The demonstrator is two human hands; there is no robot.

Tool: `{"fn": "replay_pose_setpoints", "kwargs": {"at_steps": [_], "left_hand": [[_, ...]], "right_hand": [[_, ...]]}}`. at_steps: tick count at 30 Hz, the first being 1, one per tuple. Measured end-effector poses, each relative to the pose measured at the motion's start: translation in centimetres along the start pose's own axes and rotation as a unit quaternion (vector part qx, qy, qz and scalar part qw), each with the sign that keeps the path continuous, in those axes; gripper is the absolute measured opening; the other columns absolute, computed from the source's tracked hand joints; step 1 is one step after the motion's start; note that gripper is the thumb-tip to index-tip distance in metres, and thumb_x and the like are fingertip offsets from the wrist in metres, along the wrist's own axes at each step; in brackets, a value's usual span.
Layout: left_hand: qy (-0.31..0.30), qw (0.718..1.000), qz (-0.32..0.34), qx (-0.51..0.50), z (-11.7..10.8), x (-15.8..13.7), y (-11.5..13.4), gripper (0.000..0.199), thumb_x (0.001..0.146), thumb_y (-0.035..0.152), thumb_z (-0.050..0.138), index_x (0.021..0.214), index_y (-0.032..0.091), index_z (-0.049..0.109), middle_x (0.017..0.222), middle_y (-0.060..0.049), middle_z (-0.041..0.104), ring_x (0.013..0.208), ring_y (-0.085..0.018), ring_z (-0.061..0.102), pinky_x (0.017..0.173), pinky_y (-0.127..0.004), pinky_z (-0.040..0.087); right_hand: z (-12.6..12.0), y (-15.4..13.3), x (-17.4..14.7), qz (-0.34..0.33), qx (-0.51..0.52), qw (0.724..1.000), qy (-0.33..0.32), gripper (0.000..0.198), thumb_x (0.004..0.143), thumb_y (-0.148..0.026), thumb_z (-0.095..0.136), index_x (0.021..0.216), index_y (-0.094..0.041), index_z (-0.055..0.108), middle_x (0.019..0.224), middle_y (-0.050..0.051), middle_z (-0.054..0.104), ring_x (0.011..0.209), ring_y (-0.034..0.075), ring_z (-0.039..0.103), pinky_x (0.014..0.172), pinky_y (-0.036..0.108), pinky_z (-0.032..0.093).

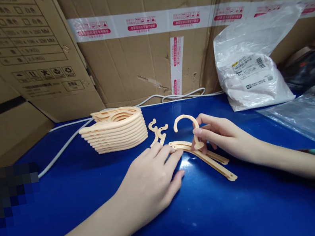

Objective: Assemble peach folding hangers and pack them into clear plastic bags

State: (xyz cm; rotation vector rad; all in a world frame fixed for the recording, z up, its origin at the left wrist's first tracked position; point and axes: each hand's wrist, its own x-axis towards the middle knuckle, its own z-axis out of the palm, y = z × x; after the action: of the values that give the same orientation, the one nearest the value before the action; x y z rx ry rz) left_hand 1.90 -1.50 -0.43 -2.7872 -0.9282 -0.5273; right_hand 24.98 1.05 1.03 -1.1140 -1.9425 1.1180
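Note:
Between the thumb and fingers of my right hand (218, 130) is a cream plastic hanger hook (184, 118), its curve pointing left. It stands just above two slim, curved hanger arms (213, 165) lying on the blue table. My left hand (152, 175) rests palm down, fingers stretched and thumb apart, with its fingertips at the left end of those arms. Beyond these fingertips lie two small notched hanger pieces (161, 131), their lower ends partly covered by the hand. A neat stack of folded cream hangers (114, 131) sits at the left.
Cardboard boxes (133, 65) wall off the back and left. White cables (72, 142) run along the table's rear edge. At right stands a white plastic bag (251, 74) with labels; a clear plastic sheet (305, 117) lies before it. The blue tabletop (223, 220) looks glossy.

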Motion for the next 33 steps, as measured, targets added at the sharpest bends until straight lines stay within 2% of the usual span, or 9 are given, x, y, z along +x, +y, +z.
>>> {"fn": "replay_pose_setpoints", "kwargs": {"at_steps": [6,8,15,17,20,22,24,29,33], "left_hand": [[-0.044,0.994,-0.023,-0.094,-0.4,-0.2,0.1,0.037,0.097,0.032,0.048,0.130,0.017,0.051,0.123,-0.009,0.063,0.108,-0.025,0.057,0.092,-0.041,0.048],[-0.046,0.994,-0.025,-0.100,-0.4,-0.3,0.0,0.040,0.097,0.034,0.050,0.134,0.017,0.048,0.127,-0.009,0.062,0.110,-0.025,0.056,0.093,-0.040,0.047],[-0.025,0.995,-0.029,-0.091,-0.1,-0.3,-0.2,0.040,0.098,0.038,0.047,0.129,0.014,0.050,0.123,-0.010,0.063,0.110,-0.026,0.056,0.093,-0.040,0.045],[-0.014,0.994,-0.049,-0.092,-0.2,-0.2,-0.3,0.034,0.099,0.037,0.045,0.122,0.014,0.054,0.114,-0.010,0.065,0.104,-0.026,0.057,0.089,-0.040,0.045],[-0.005,0.991,-0.077,-0.104,-0.4,0.0,-0.4,0.027,0.095,0.037,0.052,0.112,0.016,0.059,0.099,-0.007,0.066,0.093,-0.025,0.057,0.082,-0.040,0.046],[0.001,0.991,-0.082,-0.106,-0.5,0.0,-0.4,0.029,0.089,0.040,0.060,0.108,0.017,0.059,0.095,-0.005,0.065,0.089,-0.024,0.056,0.080,-0.039,0.046],[0.003,0.992,-0.080,-0.100,-0.6,0.0,-0.4,0.032,0.085,0.040,0.064,0.107,0.017,0.059,0.096,-0.005,0.065,0.090,-0.025,0.055,0.081,-0.040,0.046],[-0.017,0.992,-0.081,-0.091,-0.7,-0.3,-0.4,0.032,0.083,0.019,0.056,0.115,0.015,0.057,0.109,-0.008,0.064,0.097,-0.025,0.056,0.086,-0.040,0.045],[-0.024,0.991,-0.084,-0.105,-0.7,-0.2,-0.9,0.037,0.079,0.009,0.050,0.115,0.017,0.056,0.109,-0.005,0.065,0.094,-0.023,0.057,0.083,-0.037,0.045]], "right_hand": [[0.0,-0.8,-0.4,-0.033,-0.170,0.984,0.032,0.022,0.099,-0.043,0.039,0.089,-0.024,0.044,0.077,0.001,0.067,0.063,0.016,0.061,0.061,0.029,0.045],[0.0,-1.0,-0.5,-0.031,-0.187,0.981,0.032,0.021,0.099,-0.042,0.038,0.090,-0.024,0.044,0.078,0.001,0.068,0.063,0.016,0.061,0.059,0.029,0.044],[0.4,-1.5,-1.0,-0.023,-0.131,0.991,-0.018,0.022,0.099,-0.042,0.041,0.091,-0.024,0.048,0.081,0.001,0.067,0.070,0.016,0.063,0.064,0.028,0.046],[0.6,-1.5,-1.2,-0.004,-0.050,0.997,-0.051,0.025,0.100,-0.044,0.040,0.097,-0.022,0.052,0.088,0.003,0.067,0.074,0.015,0.063,0.067,0.028,0.048],[1.0,-1.4,-1.3,0.025,0.064,0.993,-0.095,0.029,0.100,-0.045,0.040,0.109,-0.021,0.054,0.106,0.005,0.067,0.094,0.018,0.064,0.081,0.032,0.049],[1.1,-1.4,-1.2,0.024,0.057,0.993,-0.101,0.028,0.099,-0.044,0.040,0.107,-0.022,0.055,0.110,0.005,0.065,0.102,0.019,0.061,0.089,0.033,0.047],[1.1,-1.4,-1.0,0.019,0.017,0.996,-0.087,0.026,0.100,-0.043,0.040,0.102,-0.022,0.056,0.103,0.004,0.065,0.098,0.019,0.059,0.090,0.033,0.045],[0.6,-0.7,-0.2,0.008,-0.031,0.997,-0.067,0.028,0.099,-0.045,0.040,0.099,-0.021,0.054,0.092,0.003,0.062,0.088,0.018,0.058,0.082,0.032,0.046],[-0.2,0.0,0.4,-0.011,-0.054,0.995,-0.081,0.027,0.099,-0.043,0.041,0.097,-0.019,0.055,0.090,0.002,0.061,0.081,0.015,0.056,0.077,0.029,0.045]]}}
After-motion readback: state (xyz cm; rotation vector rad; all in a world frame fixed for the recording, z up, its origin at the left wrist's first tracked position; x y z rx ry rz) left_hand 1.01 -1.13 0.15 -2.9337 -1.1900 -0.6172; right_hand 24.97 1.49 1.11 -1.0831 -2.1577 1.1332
